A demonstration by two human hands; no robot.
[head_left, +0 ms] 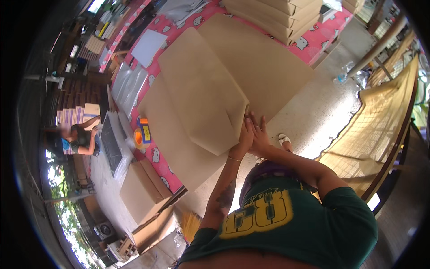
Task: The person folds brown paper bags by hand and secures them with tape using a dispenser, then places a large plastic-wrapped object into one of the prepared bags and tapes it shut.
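A flat, box-like bundle (199, 85) wrapped in brown kraft paper lies on a larger sheet of the same paper (273, 67). Its near end has angled folds, and what is inside is hidden. My left hand (244, 136) presses against the folded paper at the near right corner, its fingertips partly covered. My right hand (259, 134) is beside and partly over the left, with fingers stretched out and somewhat apart against the paper end.
Brown wrapped packages (273, 18) are stacked at the far edge of the pink patterned table (154, 154). A tape dispenser (143, 130) stands at the left, near clear plastic sheets (127, 87). A cardboard box (143, 188) sits lower left. Another person (85, 139) works farther left.
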